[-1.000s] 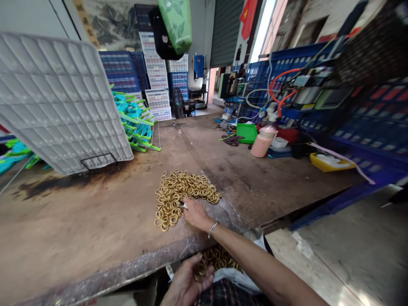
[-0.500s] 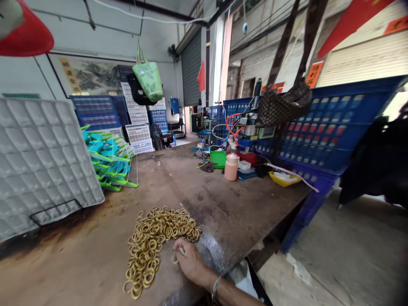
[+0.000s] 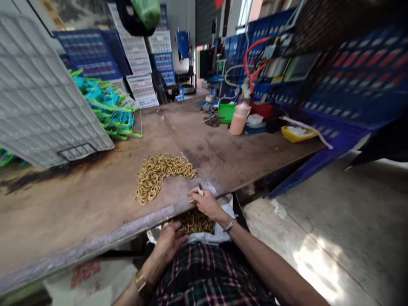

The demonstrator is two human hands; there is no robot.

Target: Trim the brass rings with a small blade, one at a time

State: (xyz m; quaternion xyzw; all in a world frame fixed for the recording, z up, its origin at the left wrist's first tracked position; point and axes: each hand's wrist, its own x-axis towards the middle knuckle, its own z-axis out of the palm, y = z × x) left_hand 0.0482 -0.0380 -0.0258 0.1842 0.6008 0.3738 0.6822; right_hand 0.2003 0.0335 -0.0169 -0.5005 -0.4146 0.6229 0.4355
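My right hand (image 3: 208, 203) is closed over the table's front edge. It grips a small tool (image 3: 200, 191) with a pale body and a dark end, whose kind I cannot make out. A brass-coloured ring (image 3: 191, 200) shows at its fingertips. Lower down, my left hand (image 3: 169, 243) has curled fingers at the rim of a white sack (image 3: 208, 239) on my lap. A gold glint shows at its fingertips, too blurred to name. Loose brass-coloured rings (image 3: 201, 223) fill the sack. On the table lies a curved heap of similar rings (image 3: 161, 173).
A grey padded panel (image 3: 47, 102) leans at left beside green and turquoise frames (image 3: 111, 106). Towards the back right stand a pink bottle (image 3: 239, 120), a green box (image 3: 225, 113) and a yellow tray (image 3: 298, 134). Blue crates (image 3: 350, 80) border the right side.
The view has tipped downward, bringing my left hand, lap and the sack into sight. My right hand has drawn back from the ring heap to the table's edge, still gripping the small tool.
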